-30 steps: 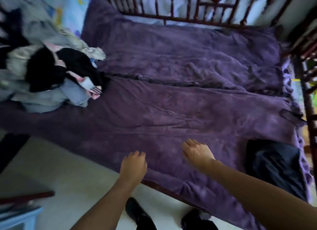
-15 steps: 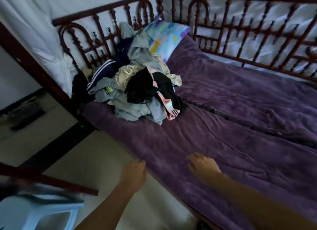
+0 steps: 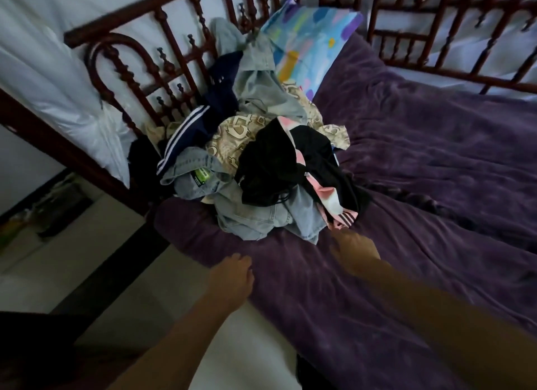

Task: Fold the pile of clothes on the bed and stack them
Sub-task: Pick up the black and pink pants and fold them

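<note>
A loose pile of clothes [image 3: 255, 168] lies at the head end of the bed on the purple cover [image 3: 406, 186]. It holds pale denim [image 3: 247, 212], a black garment [image 3: 267, 163], a pink-and-black piece [image 3: 337, 197], a beige patterned shirt [image 3: 232, 136] and a navy item with white stripes [image 3: 186, 136]. My right hand [image 3: 353, 245] reaches over the cover just below the pink-and-black piece, blurred, holding nothing I can see. My left hand [image 3: 232, 276] hovers at the bed's near edge, fingers loosely apart and empty.
A dark red wooden headboard [image 3: 139, 70] and back rail [image 3: 436, 49] fence the bed. A colourful pillow [image 3: 308, 40] leans behind the pile. White curtain fabric [image 3: 52, 84] hangs at left. Pale floor [image 3: 87, 261] lies left of the bed.
My view swung left toward the headboard, bringing the clothes pile to the centre. Both hands moved closer to the pile, the right one nearly reaching its lower edge.
</note>
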The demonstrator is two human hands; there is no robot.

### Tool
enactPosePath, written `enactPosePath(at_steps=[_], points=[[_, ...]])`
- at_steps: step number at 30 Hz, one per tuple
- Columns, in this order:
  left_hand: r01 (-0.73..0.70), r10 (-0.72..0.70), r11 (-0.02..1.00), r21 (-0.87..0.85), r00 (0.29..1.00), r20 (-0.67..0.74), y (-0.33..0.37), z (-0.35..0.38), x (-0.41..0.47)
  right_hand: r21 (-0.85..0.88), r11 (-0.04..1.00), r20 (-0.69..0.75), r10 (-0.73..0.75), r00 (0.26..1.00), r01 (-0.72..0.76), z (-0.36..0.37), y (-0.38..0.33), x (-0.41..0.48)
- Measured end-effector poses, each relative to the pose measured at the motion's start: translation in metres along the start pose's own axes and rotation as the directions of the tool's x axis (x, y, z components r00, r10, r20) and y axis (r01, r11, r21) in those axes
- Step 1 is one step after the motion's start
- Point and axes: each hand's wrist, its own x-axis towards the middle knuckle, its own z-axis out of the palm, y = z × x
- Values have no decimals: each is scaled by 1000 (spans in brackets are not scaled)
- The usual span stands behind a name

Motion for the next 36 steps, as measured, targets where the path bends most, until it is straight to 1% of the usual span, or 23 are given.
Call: enactPosePath(at_steps=[2,5,7,9,11,12,13,15,16,17,19,21,23,24,25,27,29,30,31,32,34,36], points=[[6,-6,1000,-9,1000,25,-15,-1,35,22,1000,4,8,1000,-8,-3,-17,50],[21,-21,999,-27,1000,17,-36,1,80,13,997,23,-81,996,80,0,-49,118],[39,-40,996,-76,999,-2,-45,2,104,0,993,21,-118,993,118,3,-70,155],[41,-44,992,-117,999,-26,-53,3,124,-21,995,31,-100,994,101,7,-85,185],[29,-33,992,-123,999,-28,-57,4,144,-1,999,49,-41,998,41,12,-90,205],[23,-26,993,-117,999,-19,-58,3,154,54,998,51,-17,999,15,14,-90,209],[15,-16,994,-112,1000,-4,-60,3,162,151,989,42,6,999,-12,17,-89,208],[-11,14,994,-109,1000,23,-61,1,177,358,929,30,86,996,-91,21,-84,191],[-28,31,994,-109,999,29,-61,-1,184,402,908,36,114,993,-119,22,-79,177],[-49,52,993,-106,998,25,-60,-3,191,393,910,55,119,991,-131,25,-72,161],[-108,109,990,-91,994,-1,-56,-9,207,250,956,163,117,980,-156,31,-51,125],[-189,186,979,-78,982,-37,-48,-15,225,75,980,338,150,929,-186,36,-32,90],[-307,306,952,-16,951,-54,-39,-18,247,13,971,457,208,865,-241,41,-19,68],[-371,372,928,39,928,-34,-33,-19,259,14,956,468,252,847,-292,41,-16,62],[-430,431,898,89,902,7,-26,-18,270,39,929,445,313,839,-367,42,-13,60],[-520,507,840,155,854,118,-14,-9,287,155,834,322,464,825,-529,42,-9,65],[-580,536,795,180,809,240,-8,10,296,256,759,182,570,801,-598,45,-8,79],[-597,535,781,181,790,298,-10,22,296,297,732,140,601,787,-613,48,-8,88],[-610,532,772,176,773,346,-14,34,294,336,703,128,625,770,-627,54,-9,96],[-625,535,760,178,757,375,-21,44,291,377,669,142,642,753,-641,61,-10,103],[-666,575,717,206,732,366,-34,55,286,419,611,221,649,728,-672,77,-20,114],[-683,602,704,194,719,349,-38,52,285,373,600,306,641,704,-708,88,-42,113]])
